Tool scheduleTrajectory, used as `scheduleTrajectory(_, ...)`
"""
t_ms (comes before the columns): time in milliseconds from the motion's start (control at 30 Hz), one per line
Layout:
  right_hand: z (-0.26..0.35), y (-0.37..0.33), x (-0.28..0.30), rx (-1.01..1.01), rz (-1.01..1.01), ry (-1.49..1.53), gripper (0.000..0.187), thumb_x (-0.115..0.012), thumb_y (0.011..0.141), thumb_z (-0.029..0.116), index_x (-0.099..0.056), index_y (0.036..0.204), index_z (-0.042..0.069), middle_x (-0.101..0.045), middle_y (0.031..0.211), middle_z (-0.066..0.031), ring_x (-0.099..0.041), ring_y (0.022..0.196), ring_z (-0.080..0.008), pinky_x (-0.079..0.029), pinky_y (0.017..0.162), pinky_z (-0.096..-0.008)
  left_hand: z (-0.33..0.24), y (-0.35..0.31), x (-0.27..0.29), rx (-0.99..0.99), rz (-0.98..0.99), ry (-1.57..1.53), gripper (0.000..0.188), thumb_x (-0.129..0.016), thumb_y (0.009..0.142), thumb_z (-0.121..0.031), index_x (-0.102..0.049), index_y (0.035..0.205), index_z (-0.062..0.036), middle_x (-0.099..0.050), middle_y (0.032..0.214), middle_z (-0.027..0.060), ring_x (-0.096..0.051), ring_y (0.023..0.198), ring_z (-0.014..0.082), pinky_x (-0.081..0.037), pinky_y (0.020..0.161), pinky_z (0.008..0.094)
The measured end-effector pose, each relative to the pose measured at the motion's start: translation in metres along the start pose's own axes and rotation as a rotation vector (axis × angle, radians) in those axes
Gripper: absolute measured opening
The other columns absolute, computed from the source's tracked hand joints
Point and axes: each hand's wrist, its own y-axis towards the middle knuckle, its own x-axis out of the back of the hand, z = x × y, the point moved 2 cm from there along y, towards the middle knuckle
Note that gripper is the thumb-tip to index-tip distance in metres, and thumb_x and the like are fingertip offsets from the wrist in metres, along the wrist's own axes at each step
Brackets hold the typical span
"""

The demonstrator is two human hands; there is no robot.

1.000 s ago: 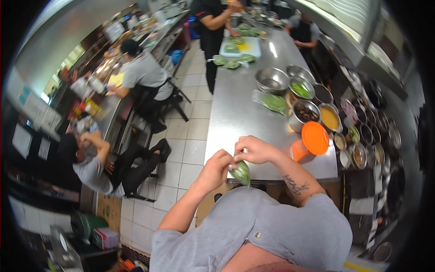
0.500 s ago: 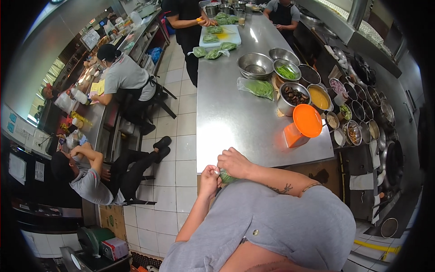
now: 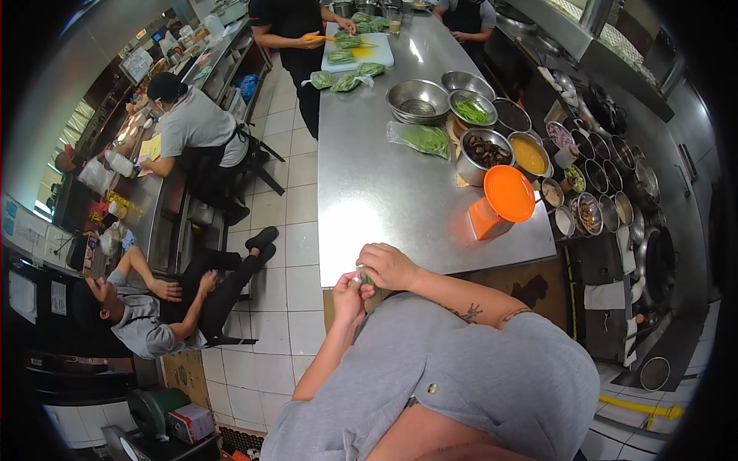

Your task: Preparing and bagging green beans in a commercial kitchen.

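Close to my body, at the near edge of the steel table (image 3: 369,180), my two hands meet over a small clear plastic bag of green vegetables (image 3: 368,281). My left hand (image 3: 349,298) pinches the bag's whitish top between thumb and fingers. Curled over the same top from the right is my right hand (image 3: 389,266). Most of the bag is hidden behind my hands and shirt. Farther up the table lies a similar bag of cut greens (image 3: 425,140), apart from my hands.
An orange container (image 3: 492,215) stands at the table's near right, beside a pot of dark pieces (image 3: 487,150) and steel bowls (image 3: 417,100). Across the table, a co-worker holds a knife by a white cutting board (image 3: 377,58) with bagged greens. Two people sit at the left counter.
My hands have drawn closer together, and less of the green bag shows. The seated person at near left has brought the arms down. The whole view has shifted slightly.
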Motion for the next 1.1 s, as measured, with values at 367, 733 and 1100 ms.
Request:
scheduleTrajectory(367, -0.014, -0.027, -0.012, -0.408, 0.021, 0.171, 0.024, -0.062, 0.082, 0.023, -0.067, 0.093, 0.003, -0.064, 0.091, -0.014, -0.061, 0.088, -0.0329, -0.049, 0.079, -0.0406, 0.02, 0.027, -0.012, -0.082, -0.075, 0.0, 0.007, -0.054, 0.096, -0.007, -0.059, 0.097, -0.0011, -0.06, 0.071, 0.0045, -0.048, 0.051, 0.0076, -0.04, 0.047, 0.0217)
scheduleTrajectory(733, -0.052, -0.035, -0.027, -0.593, -0.231, 0.433, 0.013, -0.066, 0.082, 0.01, -0.064, 0.084, -0.003, -0.06, 0.071, -0.0048, -0.054, 0.063, -0.009, -0.045, 0.057, -0.0259, 0.002, 0.045, -0.026, -0.354, -0.022, 0.565, 0.008, -0.061, 0.086, -0.006, -0.062, 0.089, 0.0013, -0.059, 0.068, 0.0051, -0.051, 0.05, 0.0084, -0.04, 0.044, 0.0239)
scheduleTrajectory(1100, -0.067, -0.047, -0.029, -0.461, -0.183, 0.367, 0.008, -0.065, 0.082, 0.006, -0.061, 0.082, -0.001, -0.054, 0.075, -0.0079, -0.053, 0.066, -0.014, -0.043, 0.059, -0.0275, -0.008, 0.035, -0.028, -0.154, 0.226, 0.654, 0.018, -0.06, 0.093, -0.015, -0.063, 0.099, 0.0016, -0.06, 0.067, 0.0038, -0.058, 0.055, 0.0084, -0.048, 0.049, 0.0235)
